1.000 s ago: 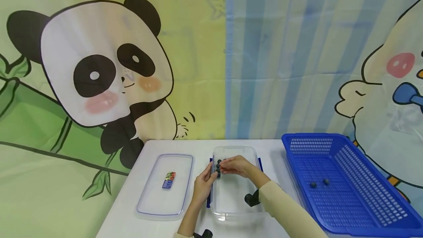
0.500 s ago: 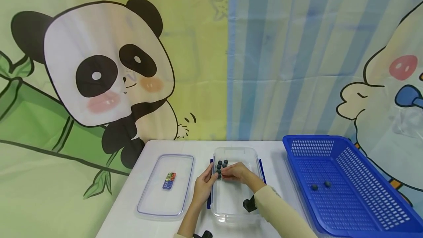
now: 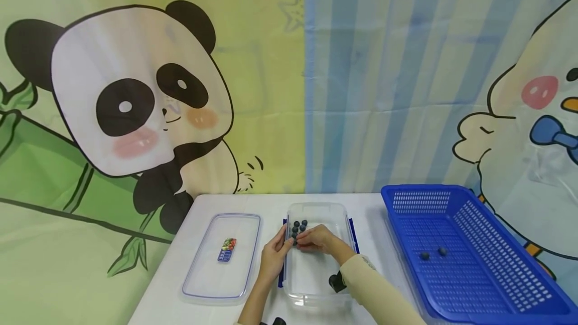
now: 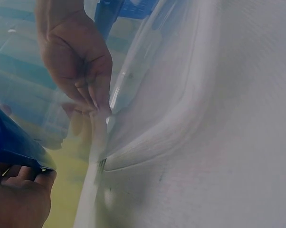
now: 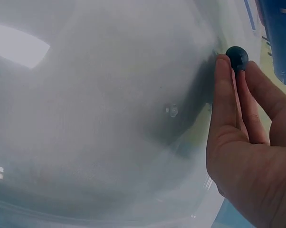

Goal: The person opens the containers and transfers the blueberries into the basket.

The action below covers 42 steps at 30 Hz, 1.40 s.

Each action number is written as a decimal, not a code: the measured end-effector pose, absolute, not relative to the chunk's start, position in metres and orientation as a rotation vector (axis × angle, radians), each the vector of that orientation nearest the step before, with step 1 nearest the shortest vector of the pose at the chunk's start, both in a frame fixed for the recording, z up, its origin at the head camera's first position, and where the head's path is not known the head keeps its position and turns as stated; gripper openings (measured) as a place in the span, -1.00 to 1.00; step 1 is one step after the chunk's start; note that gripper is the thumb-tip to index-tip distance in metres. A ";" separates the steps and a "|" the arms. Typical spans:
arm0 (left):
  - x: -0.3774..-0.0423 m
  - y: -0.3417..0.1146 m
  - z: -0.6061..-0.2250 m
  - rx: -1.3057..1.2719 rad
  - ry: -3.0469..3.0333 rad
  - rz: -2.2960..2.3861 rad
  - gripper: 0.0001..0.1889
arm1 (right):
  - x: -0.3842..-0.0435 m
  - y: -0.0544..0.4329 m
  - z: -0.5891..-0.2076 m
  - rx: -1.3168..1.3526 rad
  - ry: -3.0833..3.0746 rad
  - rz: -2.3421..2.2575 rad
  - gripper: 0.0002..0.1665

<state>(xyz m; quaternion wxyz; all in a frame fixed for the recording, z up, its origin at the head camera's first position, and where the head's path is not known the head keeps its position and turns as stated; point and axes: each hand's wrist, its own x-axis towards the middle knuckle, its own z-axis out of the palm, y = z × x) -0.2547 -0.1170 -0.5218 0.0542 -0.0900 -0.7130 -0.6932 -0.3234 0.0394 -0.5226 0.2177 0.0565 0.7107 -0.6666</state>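
A clear plastic container (image 3: 331,270) with blue side latches stands on the table. Several blueberries (image 3: 296,224) lie in two short rows along its far left side. My left hand (image 3: 272,260) holds the container's left side, thumb over the rim; the left wrist view shows its fingers curled at a blue latch (image 4: 19,145). Inside the container, close to the left thumb, is my right hand (image 3: 321,239). Between its fingertips it pinches a blueberry (image 5: 237,57), best seen in the right wrist view; in the head view the fingers mostly hide that berry.
To the right stands a blue perforated basket (image 3: 465,280) with two blueberries (image 3: 424,255) on its floor. A clear lid (image 3: 219,280) with a colourful label lies flat left of the container. A printed curtain (image 3: 266,114) hangs behind the white table (image 3: 366,224).
My right hand has drawn slightly nearer to me along the rows, uncovering the farther blueberries. The left hand keeps its hold on the container's side. The head view has shifted a little.
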 end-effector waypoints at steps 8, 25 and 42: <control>-0.255 -0.118 -0.522 -0.270 -2.160 -2.146 -0.37 | -0.324 0.038 -0.522 0.027 1.862 -1.842 -0.75; -0.255 -0.116 -0.521 -0.262 -2.173 -2.081 -0.38 | -0.326 0.080 -0.483 -0.050 1.718 -1.921 -0.60; -0.269 -0.117 -0.545 -0.178 -2.173 -2.060 -0.37 | -0.314 0.251 -0.443 -0.074 1.564 -2.114 -0.68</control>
